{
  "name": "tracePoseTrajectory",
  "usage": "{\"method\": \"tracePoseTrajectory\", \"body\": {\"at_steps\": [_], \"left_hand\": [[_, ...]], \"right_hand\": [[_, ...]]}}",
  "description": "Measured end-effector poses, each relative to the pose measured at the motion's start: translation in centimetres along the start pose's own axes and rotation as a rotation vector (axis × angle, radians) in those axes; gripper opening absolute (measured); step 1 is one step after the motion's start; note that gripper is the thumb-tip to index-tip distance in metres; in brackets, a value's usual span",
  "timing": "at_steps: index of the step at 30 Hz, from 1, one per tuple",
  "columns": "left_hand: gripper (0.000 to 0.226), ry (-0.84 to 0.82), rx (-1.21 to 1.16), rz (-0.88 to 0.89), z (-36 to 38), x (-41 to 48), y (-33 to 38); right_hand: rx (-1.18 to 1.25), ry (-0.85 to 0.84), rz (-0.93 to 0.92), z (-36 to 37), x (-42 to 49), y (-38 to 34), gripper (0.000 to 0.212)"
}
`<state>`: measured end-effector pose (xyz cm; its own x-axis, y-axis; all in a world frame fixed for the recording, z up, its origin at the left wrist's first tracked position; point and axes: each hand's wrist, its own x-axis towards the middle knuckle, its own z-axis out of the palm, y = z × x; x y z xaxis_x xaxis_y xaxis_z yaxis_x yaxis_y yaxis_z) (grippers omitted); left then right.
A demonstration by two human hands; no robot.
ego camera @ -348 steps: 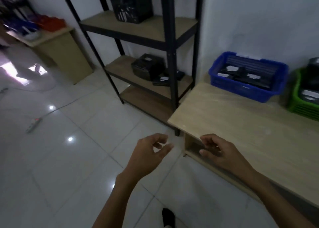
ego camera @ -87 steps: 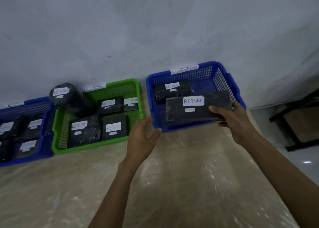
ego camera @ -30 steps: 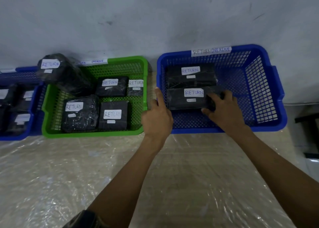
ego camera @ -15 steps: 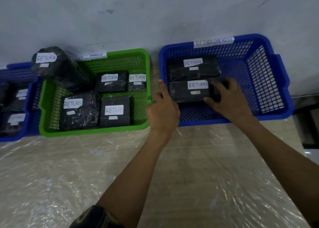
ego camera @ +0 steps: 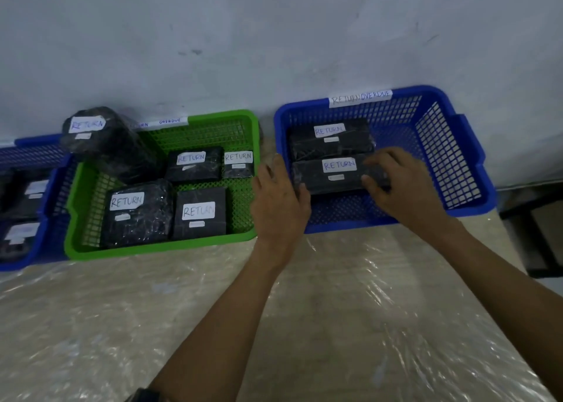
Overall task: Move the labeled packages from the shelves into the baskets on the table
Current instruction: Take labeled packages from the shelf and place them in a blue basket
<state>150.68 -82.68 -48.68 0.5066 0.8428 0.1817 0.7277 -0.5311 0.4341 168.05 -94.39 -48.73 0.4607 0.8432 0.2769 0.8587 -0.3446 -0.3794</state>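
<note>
A blue basket (ego camera: 344, 215) tagged "RETURN OVERDUE" stands at the right on the table, against the wall. Two long black packages lie in it, each labelled RETURN. The rear package (ego camera: 350, 145) lies by the back wall. The front package (ego camera: 335, 174) lies just before it. My right hand (ego camera: 402, 188) is curled over the front package's right end, thumb on its near side. My left hand (ego camera: 280, 202) grips the basket's left front corner, thumb inside against the package's left end.
A green basket (ego camera: 158, 249) to the left holds several RETURN packages, with a bulky one (ego camera: 103, 139) propped on its back left corner. Another blue basket (ego camera: 27, 261) sits at the far left. Clear film covers the table (ego camera: 365, 325). A black frame (ego camera: 539, 249) stands beyond the right edge.
My right hand has lowered the package into the blue basket, in front of the other one. My left hand has moved onto the basket's corner. Both have barely moved in the last half second.
</note>
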Motion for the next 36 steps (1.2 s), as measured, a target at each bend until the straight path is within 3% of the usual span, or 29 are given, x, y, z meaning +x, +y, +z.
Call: {"method": "tracePoseTrajectory", "body": {"at_steps": [4,10,19,29,36], "left_hand": [[0.05,-0.001,-0.045,0.119,-2.1,-1.9,-0.5],[0.035,-0.164,-0.279,0.152,-7.7,-8.8,-2.2],[0.024,-0.109,-0.347,-0.02,-18.0,-26.3,-8.1],[0.022,-0.115,-0.419,-0.286,-30.8,-40.8,-22.2],[0.02,-0.074,-0.382,-0.307,-40.9,-49.8,-36.7]], "right_hand": [[0.066,-0.03,-0.025,-1.8,-2.8,-2.7,0.027],[0.164,-0.088,-0.021,-4.0,-10.3,-7.8,0.028],[0.243,-0.213,-0.046,-6.3,-23.3,-17.4,0.034],[0.315,-0.436,-0.124,-5.5,-33.5,-35.6,0.04],[0.359,-0.453,-0.196,-1.2,-38.6,-52.7,0.041]]}}
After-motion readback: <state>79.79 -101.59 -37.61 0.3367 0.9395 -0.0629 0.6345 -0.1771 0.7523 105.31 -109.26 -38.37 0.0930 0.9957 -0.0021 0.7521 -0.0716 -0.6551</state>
